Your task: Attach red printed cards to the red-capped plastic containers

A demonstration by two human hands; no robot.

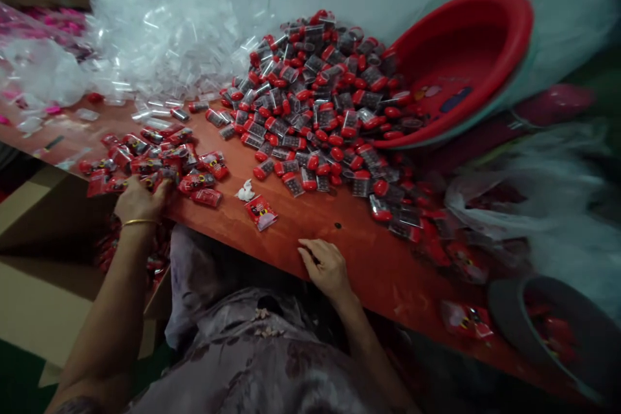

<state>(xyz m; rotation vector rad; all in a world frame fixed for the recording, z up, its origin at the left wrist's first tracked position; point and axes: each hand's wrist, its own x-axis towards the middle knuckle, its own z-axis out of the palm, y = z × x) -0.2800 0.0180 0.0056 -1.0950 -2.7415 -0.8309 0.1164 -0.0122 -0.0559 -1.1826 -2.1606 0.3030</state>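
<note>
Left hand (138, 199), grip unclear, is touching likely light, slippery, edge-pinchable sachets (206, 197); right hand (327, 266), fingers apart, is resting at bench's (361, 259) front edge.

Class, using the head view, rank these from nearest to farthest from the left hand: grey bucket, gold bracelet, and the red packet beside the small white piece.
1. Gold bracelet: round the wrist of the left hand.
2. Red packet: to its right, on the table.
3. Grey bucket: far right of the view.
</note>
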